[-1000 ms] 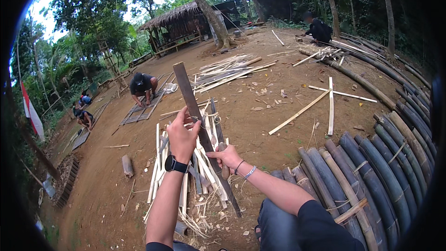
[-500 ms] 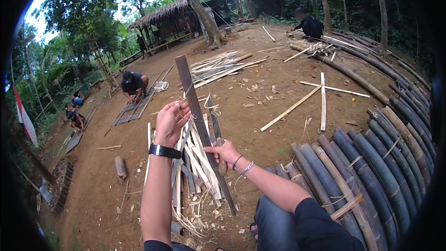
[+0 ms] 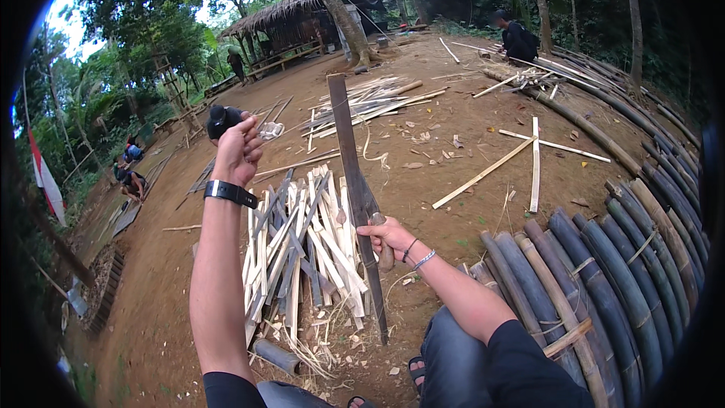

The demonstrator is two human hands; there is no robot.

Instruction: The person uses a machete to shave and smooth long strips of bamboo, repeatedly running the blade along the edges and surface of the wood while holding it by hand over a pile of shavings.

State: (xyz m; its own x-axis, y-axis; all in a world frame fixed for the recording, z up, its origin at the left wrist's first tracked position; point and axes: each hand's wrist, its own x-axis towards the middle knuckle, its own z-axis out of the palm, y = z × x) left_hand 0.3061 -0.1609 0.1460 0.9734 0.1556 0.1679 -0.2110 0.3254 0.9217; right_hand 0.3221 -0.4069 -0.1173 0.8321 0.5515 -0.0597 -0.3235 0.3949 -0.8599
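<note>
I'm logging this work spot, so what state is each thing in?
Left hand: raised, half curled, grip unclear
Right hand: closed on the knife
Knife: blade bare
Long strip: held nearly upright
Sticks: loosely piled
Bamboo poles: laid side by side
Watch strap: fastened
Flag: hanging

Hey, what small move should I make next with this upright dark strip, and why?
Probably bring your left hand to the strip's upper part to steady it: that hand is raised well apart from it, and only your right hand, gripping a wooden handle, touches the strip.
</note>
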